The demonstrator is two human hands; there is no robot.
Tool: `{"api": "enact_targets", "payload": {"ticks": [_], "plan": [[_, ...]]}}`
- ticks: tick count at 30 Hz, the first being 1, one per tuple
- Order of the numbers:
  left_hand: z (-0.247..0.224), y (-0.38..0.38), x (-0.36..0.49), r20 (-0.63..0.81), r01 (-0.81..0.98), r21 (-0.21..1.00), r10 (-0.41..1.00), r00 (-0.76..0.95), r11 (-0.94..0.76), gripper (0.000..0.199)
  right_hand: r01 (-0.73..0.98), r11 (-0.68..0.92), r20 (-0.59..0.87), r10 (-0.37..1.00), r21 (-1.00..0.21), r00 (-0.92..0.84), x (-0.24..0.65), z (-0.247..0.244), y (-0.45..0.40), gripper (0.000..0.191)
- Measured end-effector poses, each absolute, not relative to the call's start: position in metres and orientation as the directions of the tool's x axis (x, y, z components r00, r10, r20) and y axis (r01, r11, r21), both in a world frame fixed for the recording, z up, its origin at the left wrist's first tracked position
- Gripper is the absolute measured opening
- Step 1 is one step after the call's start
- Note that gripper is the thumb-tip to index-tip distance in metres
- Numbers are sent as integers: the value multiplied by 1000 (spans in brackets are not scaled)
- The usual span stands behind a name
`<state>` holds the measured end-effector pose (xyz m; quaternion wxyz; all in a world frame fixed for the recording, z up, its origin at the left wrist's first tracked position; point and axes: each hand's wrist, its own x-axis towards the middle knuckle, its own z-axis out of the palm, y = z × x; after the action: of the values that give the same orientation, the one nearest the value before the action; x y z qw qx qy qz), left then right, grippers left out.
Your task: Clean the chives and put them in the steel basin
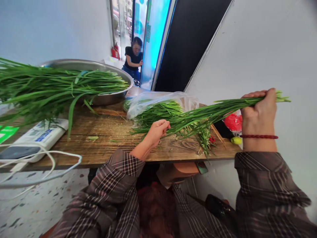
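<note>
My right hand (pixel 260 105), a red cord on its wrist, is closed around a bunch of garlic chives (pixel 213 110) near the pale stem ends. The bunch is raised on the right, and its leaves slope down leftward over the table. Beside the lower leaves, my left hand (pixel 158 130) is pinched closed; what its fingers hold is hidden. Behind it, more chives (pixel 160 110) lie in and before a clear plastic bag (pixel 146 99). Loose trimmed bits (pixel 204 142) lie on the wood under the raised bunch.
A steel basin (pixel 111 99) heaped with chives stands on the left of the wooden table (pixel 104 148). Nearer are a white device (pixel 54 130) and looping white cables (pixel 74 157). At right lie a red bundle (pixel 232 122) and a yellow-green item (pixel 236 140). A person (pixel 133 59) crouches by the door.
</note>
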<state>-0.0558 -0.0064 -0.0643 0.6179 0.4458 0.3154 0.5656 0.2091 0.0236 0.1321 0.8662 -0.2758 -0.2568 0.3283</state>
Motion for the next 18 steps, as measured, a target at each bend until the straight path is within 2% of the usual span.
{"api": "enact_targets", "payload": {"ticks": [6,10,13,15,16,18], "plan": [[-57,-6,-43,-54,-608,793,998,14,51,26,-459,637,264,719,-619,643,183,134,18,35],[-47,-2,-52,-65,-693,721,997,-31,25,24,-457,649,275,712,-608,645,184,133,22,34],[-46,-2,-72,-50,-718,696,996,-77,-20,29,-444,686,252,666,-576,702,203,137,26,33],[-50,-3,-85,29,-672,735,995,-99,-88,32,-440,722,233,626,-534,744,219,141,27,32],[-54,-3,-88,83,-595,798,996,-44,-93,35,-452,734,224,618,-507,753,226,142,27,32],[-62,0,-90,197,-316,934,979,62,-168,40,-557,694,185,686,-456,704,236,143,28,32]]}}
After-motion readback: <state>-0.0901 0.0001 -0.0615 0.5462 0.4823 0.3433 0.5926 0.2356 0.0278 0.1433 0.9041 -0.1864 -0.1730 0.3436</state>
